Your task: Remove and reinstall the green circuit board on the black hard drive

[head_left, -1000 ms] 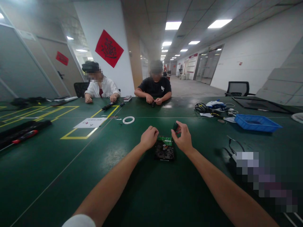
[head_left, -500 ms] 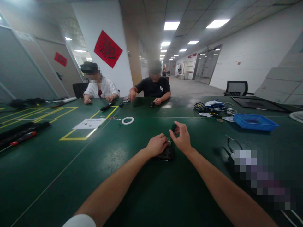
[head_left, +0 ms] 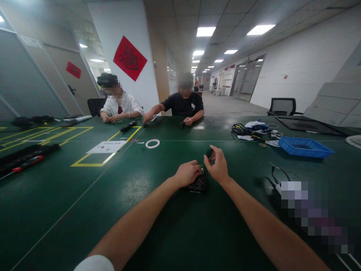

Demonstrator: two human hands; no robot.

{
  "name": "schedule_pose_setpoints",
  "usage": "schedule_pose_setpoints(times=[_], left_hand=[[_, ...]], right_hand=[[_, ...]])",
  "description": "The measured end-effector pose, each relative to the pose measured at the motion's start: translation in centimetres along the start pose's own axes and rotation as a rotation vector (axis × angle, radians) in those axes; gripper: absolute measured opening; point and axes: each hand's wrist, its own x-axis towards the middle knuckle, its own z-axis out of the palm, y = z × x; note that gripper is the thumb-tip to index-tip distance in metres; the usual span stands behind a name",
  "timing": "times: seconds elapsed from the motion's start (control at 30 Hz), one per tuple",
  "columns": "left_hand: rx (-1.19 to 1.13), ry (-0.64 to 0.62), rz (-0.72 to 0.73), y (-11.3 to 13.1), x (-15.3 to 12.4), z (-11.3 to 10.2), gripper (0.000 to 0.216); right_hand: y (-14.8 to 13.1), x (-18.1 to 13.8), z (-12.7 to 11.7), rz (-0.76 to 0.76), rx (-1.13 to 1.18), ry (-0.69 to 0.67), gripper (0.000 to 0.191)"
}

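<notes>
My left hand [head_left: 188, 174] lies with curled fingers over a small black case [head_left: 198, 185], on the dark green table. A bright green piece [head_left: 202, 170], which looks like a circuit board, shows at the fingertips; the hand covers much of both. Just to the right and slightly higher, my right hand [head_left: 217, 165] pinches a dark green rounded object [head_left: 209, 152] between thumb and fingers. Its lower end is hard to make out against the table.
A blue tray [head_left: 306, 155] stands at the right, near tangled cables [head_left: 238, 128]. A white ring [head_left: 152, 143] and a paper sheet [head_left: 105, 147] lie left of centre. Red-handled screwdriver [head_left: 29, 164] at far left. Two people sit across the table.
My hands keep nearly the same place and grip. Across the table, one person's arm has reached out to the left, and the other person's hands have come together.
</notes>
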Motion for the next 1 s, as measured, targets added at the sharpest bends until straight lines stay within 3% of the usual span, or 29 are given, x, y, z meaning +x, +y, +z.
schedule_pose_setpoints(times=[0.8, 0.87, 1.0], left_hand=[[-0.162, 0.039, -0.004, -1.3, 0.0, 0.5, 0.018], [-0.147, 0.075, -0.036, -1.8, 0.0, 0.5, 0.017], [-0.07, 0.273, -0.23, -3.4, 0.0, 1.0, 0.018]], right_hand=[[-0.2, -0.2, 0.0, -0.017, -0.009, 0.0, 0.055], [0.0, -0.3, 0.1, -0.001, -0.017, 0.002, 0.057], [0.2, -0.4, 0.2, 0.01, -0.017, -0.003, 0.058]])
